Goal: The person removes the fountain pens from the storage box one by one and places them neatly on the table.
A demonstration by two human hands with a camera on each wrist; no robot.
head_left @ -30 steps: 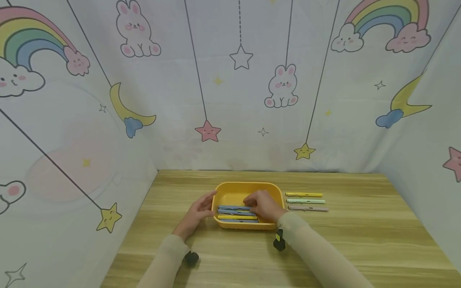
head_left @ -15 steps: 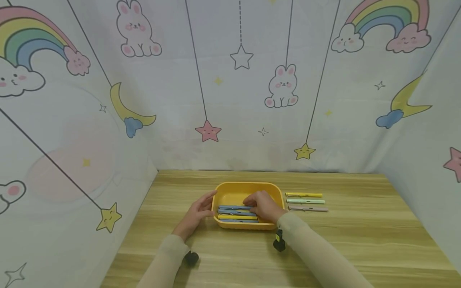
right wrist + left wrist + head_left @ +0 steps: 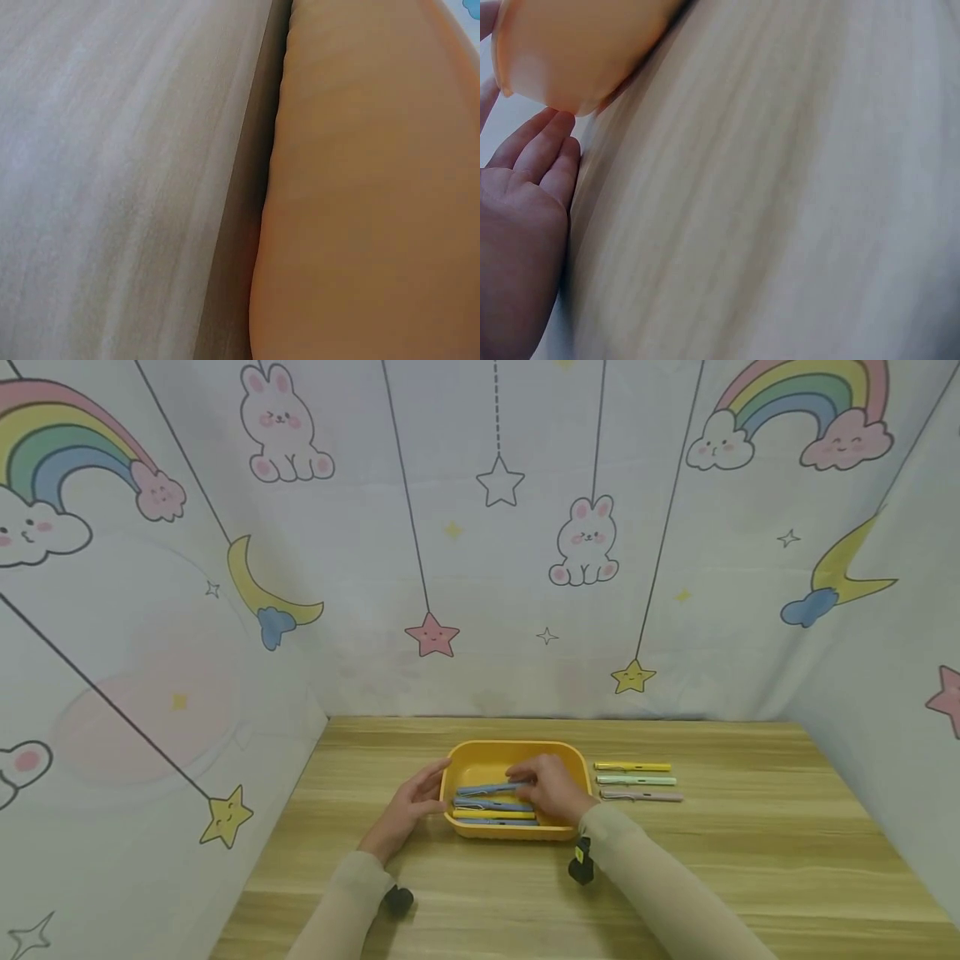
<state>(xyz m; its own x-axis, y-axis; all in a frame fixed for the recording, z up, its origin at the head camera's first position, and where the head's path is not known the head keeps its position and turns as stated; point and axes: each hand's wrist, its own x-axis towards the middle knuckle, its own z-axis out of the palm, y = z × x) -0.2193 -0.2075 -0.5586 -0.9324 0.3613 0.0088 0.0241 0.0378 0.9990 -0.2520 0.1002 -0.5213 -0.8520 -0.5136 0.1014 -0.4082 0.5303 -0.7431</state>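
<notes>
In the head view a yellow plastic box [image 3: 517, 832] stands on the table with several pens lying in it. My right hand [image 3: 553, 789] reaches inside and pinches the right end of the rearmost blue pen [image 3: 487, 789], which is slightly tilted. In front of it lie another blue pen [image 3: 487, 804], a yellow pen [image 3: 491, 814] and one more blue pen [image 3: 495, 822]. My left hand [image 3: 408, 802] rests against the box's left end with relaxed fingers. The left wrist view shows its fingertips touching the box wall [image 3: 577, 45]; in the right wrist view only the box's side [image 3: 367, 180] and the table appear.
Right of the box a yellow pen [image 3: 632, 767], a mint green pen [image 3: 636, 781] and a pale pink pen [image 3: 641, 796] lie in parallel on the wooden table [image 3: 750, 860]. A printed cloth [image 3: 480, 552] borders the table at the back and sides.
The right end of the rearmost blue pen has risen with my right hand, so the pen now slants and stands apart from the others. My left hand stays where it was.
</notes>
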